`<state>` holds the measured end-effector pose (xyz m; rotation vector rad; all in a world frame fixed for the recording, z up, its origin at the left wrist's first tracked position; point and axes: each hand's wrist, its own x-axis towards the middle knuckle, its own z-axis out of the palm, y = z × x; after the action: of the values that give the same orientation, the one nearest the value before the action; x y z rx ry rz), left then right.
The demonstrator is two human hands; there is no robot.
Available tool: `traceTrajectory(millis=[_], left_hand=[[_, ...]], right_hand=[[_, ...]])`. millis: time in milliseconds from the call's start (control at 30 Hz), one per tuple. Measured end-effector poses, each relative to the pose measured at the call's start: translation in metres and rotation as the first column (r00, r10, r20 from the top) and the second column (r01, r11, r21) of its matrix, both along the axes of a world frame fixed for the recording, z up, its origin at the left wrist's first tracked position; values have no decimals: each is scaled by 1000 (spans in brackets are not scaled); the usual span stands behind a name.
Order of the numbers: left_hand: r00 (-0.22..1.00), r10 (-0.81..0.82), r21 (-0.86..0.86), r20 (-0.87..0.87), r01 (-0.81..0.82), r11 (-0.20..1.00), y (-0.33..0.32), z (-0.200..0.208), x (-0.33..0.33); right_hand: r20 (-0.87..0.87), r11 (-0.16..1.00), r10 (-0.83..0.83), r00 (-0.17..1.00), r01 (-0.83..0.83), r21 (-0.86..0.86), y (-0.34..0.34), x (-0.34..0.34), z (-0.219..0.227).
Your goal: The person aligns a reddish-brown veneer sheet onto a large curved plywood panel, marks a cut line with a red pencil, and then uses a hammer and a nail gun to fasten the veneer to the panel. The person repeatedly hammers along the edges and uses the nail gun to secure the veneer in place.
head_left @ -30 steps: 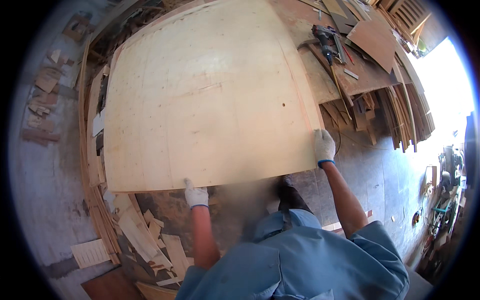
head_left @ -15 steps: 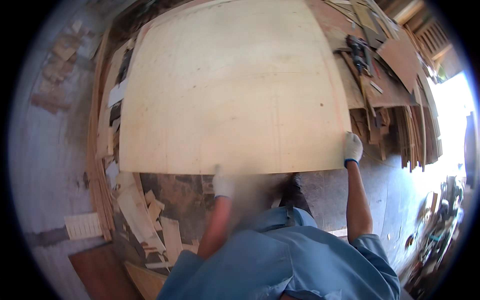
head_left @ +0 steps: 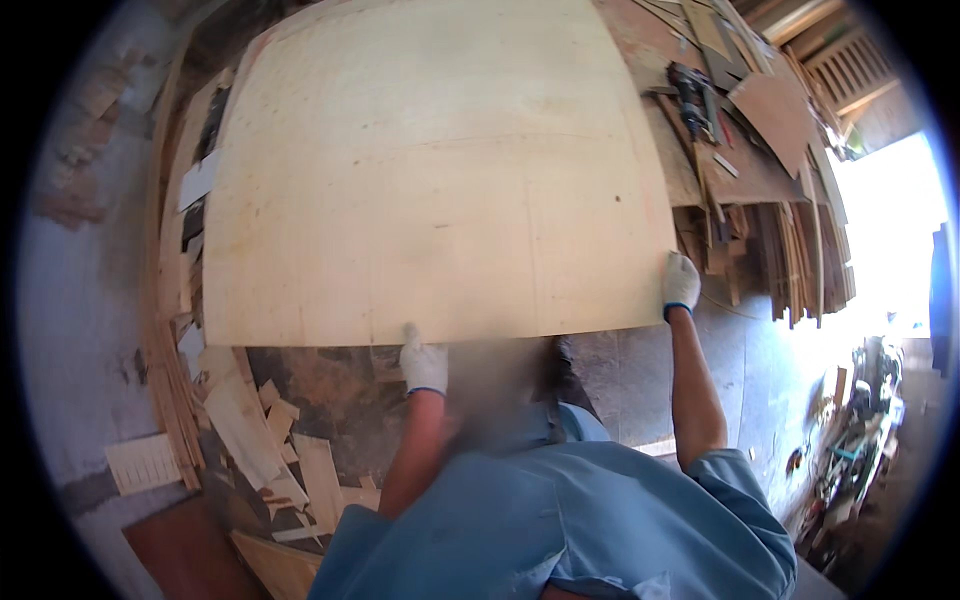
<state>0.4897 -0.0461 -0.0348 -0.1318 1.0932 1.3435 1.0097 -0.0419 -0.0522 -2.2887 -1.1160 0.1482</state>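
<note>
Plywood sheet (head_left: pixel 430 200) over counter (head_left: pixel 755 188), near edge jutting past counter front toward me; far end out of view, so cannot tell long axis

My left hand (head_left: pixel 424 365), farther from counter, pinching near edge, sheet straight ahead of it; thumb on top, fingers hidden below

My right hand (head_left: pixel 681 282), nearer counter, curled round sheet's right edge by near corner, sheet lying off to its left

Nail gun (head_left: pixel 689 88) on counter's right part

no lettering, labels, numbers or signs can be read anywhere here.
</note>
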Motion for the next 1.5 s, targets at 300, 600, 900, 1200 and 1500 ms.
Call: traceTrajectory(millis=[300,600,900,1200,1500], left_hand=[[996,2,-14,-94,-4,1000,2,-5,2],[991,-93,138,94,80,987,-7,-69,-26],[987,-96,167,-128,117,979,-16,-109,-25],[984,-39,-33,-172,34,999,-6,-34,-1],[992,69,40,110,-73,997,-19,-129,-12]], right_hand=[[-117,970,-236,965,227,-81,7,-6,10],[-161,981,-182,970,168,-94,7,-8,8],[-125,976,-179,976,160,-148,11,-6,13],[-260,971,-203,944,160,-180,11,-15,29],[-303,987,-109,947,66,-148,10,1,3]])
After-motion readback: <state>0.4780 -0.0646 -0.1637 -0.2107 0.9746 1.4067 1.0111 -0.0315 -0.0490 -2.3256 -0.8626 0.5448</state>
